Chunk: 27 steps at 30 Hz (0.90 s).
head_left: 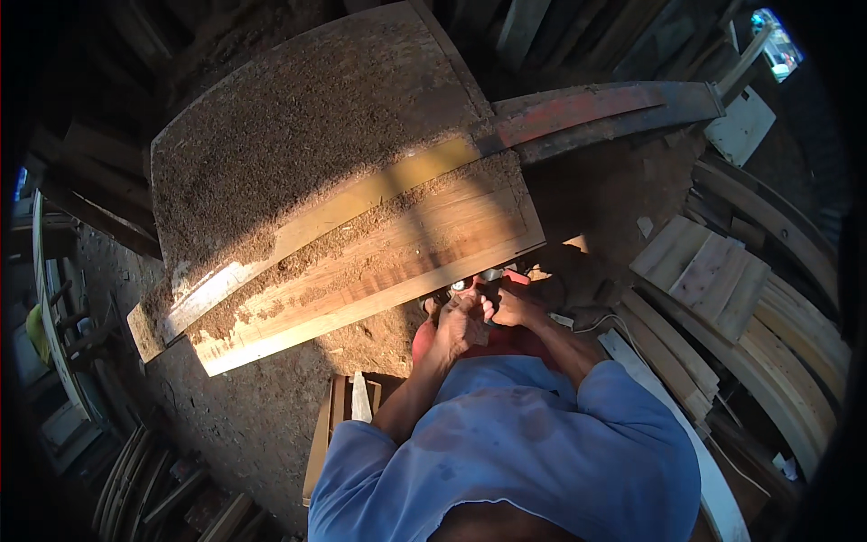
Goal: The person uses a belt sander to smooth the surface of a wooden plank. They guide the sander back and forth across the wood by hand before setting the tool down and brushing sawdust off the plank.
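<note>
Both hands meet close to my body, just off the near edge of the workbench. My left hand has its fingers curled together, and whatever they hold is too small to name. Against it, my right hand is closed too; its grip is partly hidden. A small shiny round metal piece shows just beyond the left fingers, below the board's edge. Nearest to both hands is a wide plank lying on the bench, with sawdust and shavings over part of it.
Sawdust coats the bench top. A long yellow, red and grey bar crosses it beside the plank. Stacked boards and curved timber lie at the right. More wood pieces stand at my left, and slats at lower left.
</note>
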Available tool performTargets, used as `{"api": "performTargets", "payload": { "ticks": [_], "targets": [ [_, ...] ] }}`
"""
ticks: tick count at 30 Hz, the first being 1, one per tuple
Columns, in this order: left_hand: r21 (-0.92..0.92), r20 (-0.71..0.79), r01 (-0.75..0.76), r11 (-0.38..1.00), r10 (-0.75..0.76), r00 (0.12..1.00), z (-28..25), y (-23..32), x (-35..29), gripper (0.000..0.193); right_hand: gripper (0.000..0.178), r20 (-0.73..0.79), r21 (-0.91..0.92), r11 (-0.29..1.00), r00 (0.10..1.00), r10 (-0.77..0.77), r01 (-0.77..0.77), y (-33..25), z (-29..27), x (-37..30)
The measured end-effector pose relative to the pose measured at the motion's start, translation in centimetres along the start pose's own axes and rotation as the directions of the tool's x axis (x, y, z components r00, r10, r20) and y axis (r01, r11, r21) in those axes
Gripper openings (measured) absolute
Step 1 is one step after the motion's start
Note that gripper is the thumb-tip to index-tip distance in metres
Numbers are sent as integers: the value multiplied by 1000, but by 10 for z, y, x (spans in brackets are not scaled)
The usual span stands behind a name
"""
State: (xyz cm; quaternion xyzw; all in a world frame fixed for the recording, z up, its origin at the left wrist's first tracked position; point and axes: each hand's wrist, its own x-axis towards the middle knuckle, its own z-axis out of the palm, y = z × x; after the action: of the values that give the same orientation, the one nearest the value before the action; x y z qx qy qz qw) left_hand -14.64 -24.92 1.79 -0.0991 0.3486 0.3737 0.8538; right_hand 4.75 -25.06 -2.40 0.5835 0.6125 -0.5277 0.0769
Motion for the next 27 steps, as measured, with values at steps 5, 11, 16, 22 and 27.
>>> {"api": "performTargets", "payload": {
  "ticks": [5,11,16,22,27],
  "targets": [
    [823,188,-301,482,269,945,80,34,11,16,43,-82,46,987,984,155,-152,20,-71,-32],
    [665,700,-300,-683,432,568,156,138,98,41,53,-332,108,985,929,166,-137,146,-112,-33],
    [520,686,35,-853,441,579,138,158,189,75,56,-168,469,869,949,267,-161,199,-175,-21],
    [396,700,216,-892,446,558,146,139,220,78,66,-376,501,859,865,332,-111,295,-203,17],
    [359,673,220,-907,415,613,147,144,217,78,65,-347,612,782,848,402,-120,359,-219,65]
  ]
}}
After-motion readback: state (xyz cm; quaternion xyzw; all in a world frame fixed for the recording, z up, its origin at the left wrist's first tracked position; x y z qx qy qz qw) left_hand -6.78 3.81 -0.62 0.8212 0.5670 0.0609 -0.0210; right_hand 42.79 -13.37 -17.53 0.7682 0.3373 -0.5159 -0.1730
